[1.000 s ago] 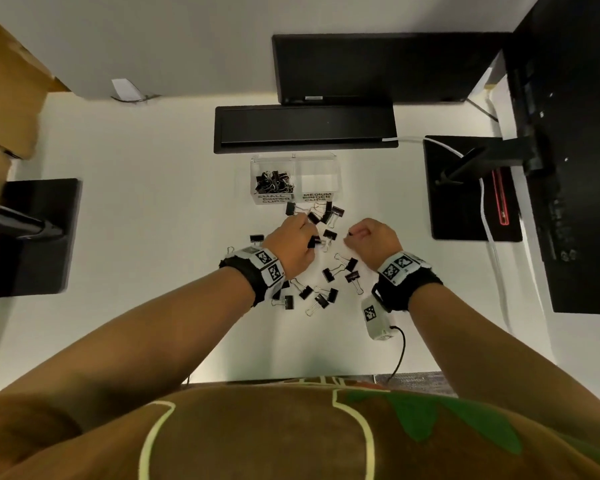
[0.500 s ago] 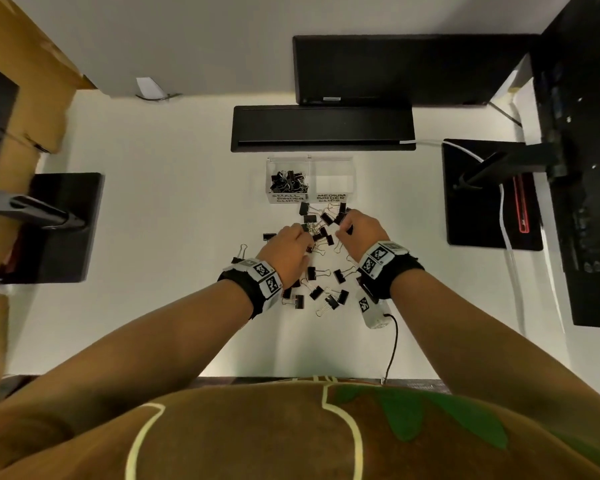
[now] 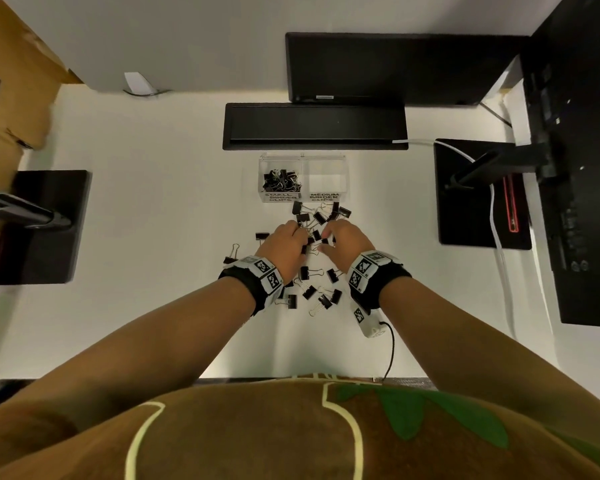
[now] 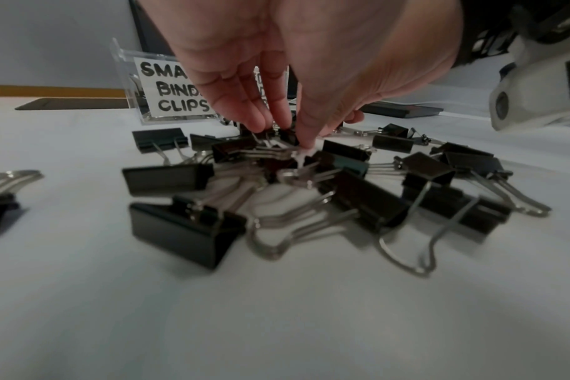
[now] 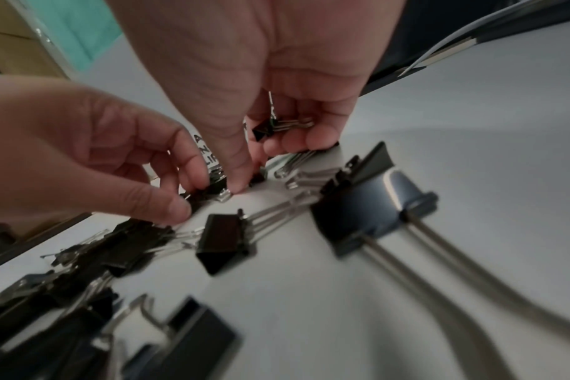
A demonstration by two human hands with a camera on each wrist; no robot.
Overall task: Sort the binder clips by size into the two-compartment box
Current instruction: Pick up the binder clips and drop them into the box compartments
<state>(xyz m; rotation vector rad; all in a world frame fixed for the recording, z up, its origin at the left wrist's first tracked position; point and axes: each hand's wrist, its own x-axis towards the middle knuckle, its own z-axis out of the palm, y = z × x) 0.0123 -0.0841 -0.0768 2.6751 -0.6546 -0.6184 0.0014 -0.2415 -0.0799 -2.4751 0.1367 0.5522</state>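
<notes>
Under both hands, mid-table, lay the scattered binder clips, black with silver handles, spread from just near the box back toward the wrists. Left hand reached palm-down over the pile, fingers pointing down, tips pinching a small clip still on the table. Right hand sat just right of it, nearly touching, thumb down on the table beside that clip; its other fingers curled around another small clip kept in the palm. Two-compartment box, clear, stood just far of the pile: left compartment, labelled small binder clips, held a heap of small clips; right compartment, labelled medium, contents couldn't be made out. Black monitor stand stood farther back, another black base well right.
</notes>
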